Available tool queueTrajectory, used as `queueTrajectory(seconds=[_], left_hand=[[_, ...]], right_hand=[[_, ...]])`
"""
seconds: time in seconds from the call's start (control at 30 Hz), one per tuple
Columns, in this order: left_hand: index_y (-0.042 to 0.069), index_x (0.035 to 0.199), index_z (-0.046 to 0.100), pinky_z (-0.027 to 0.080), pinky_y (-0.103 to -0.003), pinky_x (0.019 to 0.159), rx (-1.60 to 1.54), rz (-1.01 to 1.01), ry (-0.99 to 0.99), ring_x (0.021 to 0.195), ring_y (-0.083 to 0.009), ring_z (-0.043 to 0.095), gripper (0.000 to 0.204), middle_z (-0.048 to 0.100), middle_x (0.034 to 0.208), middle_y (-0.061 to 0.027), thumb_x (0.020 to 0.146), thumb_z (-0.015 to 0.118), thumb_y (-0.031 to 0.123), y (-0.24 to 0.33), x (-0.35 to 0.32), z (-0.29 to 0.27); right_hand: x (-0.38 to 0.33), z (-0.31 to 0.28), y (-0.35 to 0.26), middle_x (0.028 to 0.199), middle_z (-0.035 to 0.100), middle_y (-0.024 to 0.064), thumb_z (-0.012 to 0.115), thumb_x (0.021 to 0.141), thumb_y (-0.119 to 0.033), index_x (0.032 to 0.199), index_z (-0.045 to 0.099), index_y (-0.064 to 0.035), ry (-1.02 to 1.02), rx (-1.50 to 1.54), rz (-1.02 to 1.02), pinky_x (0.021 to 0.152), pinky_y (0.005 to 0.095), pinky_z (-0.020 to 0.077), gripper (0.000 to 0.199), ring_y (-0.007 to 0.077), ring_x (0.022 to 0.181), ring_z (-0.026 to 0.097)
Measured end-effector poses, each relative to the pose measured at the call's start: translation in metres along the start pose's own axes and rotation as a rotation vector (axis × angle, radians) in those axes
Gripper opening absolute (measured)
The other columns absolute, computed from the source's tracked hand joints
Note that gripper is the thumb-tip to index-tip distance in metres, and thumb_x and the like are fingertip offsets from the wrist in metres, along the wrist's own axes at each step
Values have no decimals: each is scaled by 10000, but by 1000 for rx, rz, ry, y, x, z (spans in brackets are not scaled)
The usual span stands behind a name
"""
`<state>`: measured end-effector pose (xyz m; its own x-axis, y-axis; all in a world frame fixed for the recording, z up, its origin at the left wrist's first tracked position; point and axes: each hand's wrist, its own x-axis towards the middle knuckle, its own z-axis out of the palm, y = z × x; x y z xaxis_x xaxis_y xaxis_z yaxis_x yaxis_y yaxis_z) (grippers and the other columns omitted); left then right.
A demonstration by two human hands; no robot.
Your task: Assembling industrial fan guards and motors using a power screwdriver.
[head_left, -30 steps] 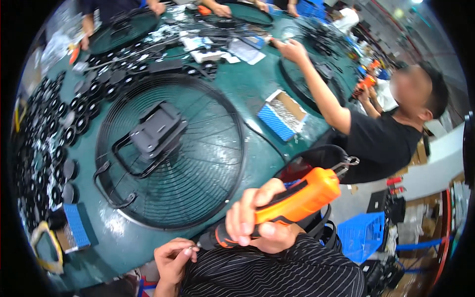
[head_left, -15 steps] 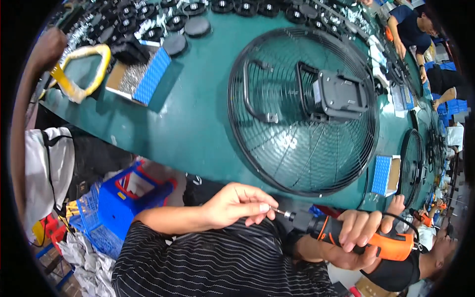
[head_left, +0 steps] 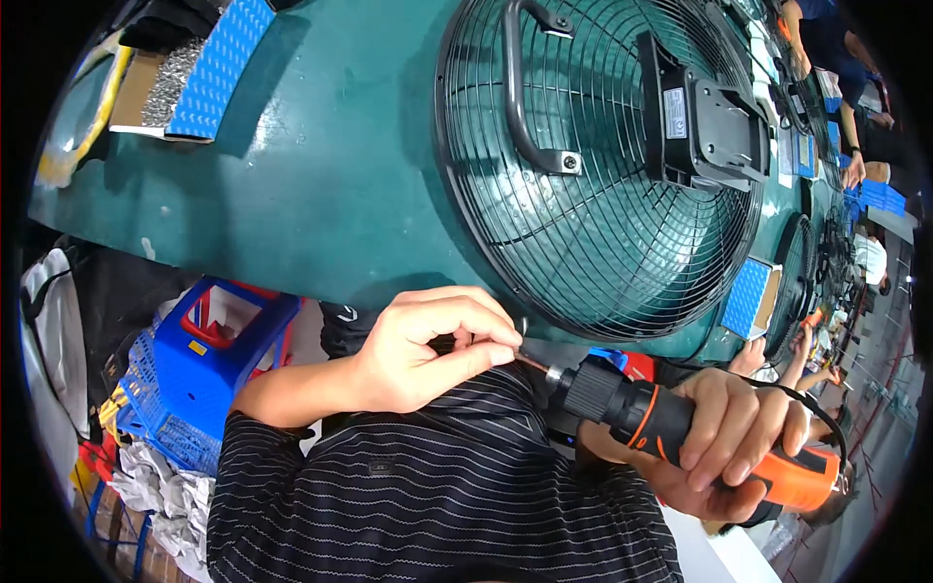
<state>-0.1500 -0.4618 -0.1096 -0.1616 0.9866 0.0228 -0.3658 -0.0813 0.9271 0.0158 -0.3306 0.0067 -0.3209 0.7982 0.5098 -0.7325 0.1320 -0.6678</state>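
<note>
Right of the left fingers [head_left: 471, 363], pinching at the bit [head_left: 533, 363]: electric screwdriver [head_left: 646, 418], right fingers [head_left: 714, 423] wrapped round; early spin, I judge, could jerk the pinch loose.

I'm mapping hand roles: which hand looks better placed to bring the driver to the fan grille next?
Probably the right hand: it grips the driver, while the left hand only has fingers near the bit's tip.

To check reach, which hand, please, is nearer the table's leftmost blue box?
Left: the left hand is right of the blue box; the right hand is much farther right.
</note>
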Motion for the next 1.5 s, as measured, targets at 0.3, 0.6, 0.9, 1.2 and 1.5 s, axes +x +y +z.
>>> queueTrajectory(seconds=[0.3, 0.6, 0.9, 1.2, 1.5], left_hand=[[2, 891, 658, 491, -337, 596, 771, 468, 205, 693, -252, 629, 218, 660, 885, -123, 715, 772, -55, 12, 7, -22], [39, 982, 711, 377, -345, 642, 1212, 395, 50, 722, -202, 554, 337, 608, 843, -23, 670, 807, 119, -4, 2, 12], [77, 854, 688, 355, -360, 653, 1294, 325, 120, 715, -204, 534, 196, 603, 796, -6, 694, 798, 94, -2, 14, 29], [98, 835, 681, 407, -381, 656, 1396, 215, 55, 750, -230, 576, 95, 594, 824, -23, 743, 682, 122, 17, 13, 14], [86, 952, 665, 392, -336, 711, 1443, 219, 2, 855, -189, 543, 213, 557, 933, -26, 753, 677, 160, 16, -1, 26]], right_hand=[[12, -4, 1, 754, 568, 53, 731, 805, -64, 1091, 487, 12, 86, -69, -169, 466, 224, 494, 384, 115, 514, 548], [-7, -30, -20, 793, 563, 81, 681, 813, -88, 1108, 484, 33, 142, -78, -172, 491, 242, 475, 375, 129, 540, 552], [-30, -47, -43, 829, 558, 83, 674, 857, -127, 1166, 469, 11, 153, -154, -176, 496, 251, 503, 396, 133, 562, 574], [-39, -51, -37, 814, 465, 79, 670, 847, -124, 1138, 450, 17, 214, -41, -106, 563, 258, 427, 391, 127, 576, 476], [-37, -50, -32, 906, 562, 94, 608, 930, -127, 1253, 540, -120, 43, 83, 70, 619, 318, 468, 330, 215, 693, 563]])
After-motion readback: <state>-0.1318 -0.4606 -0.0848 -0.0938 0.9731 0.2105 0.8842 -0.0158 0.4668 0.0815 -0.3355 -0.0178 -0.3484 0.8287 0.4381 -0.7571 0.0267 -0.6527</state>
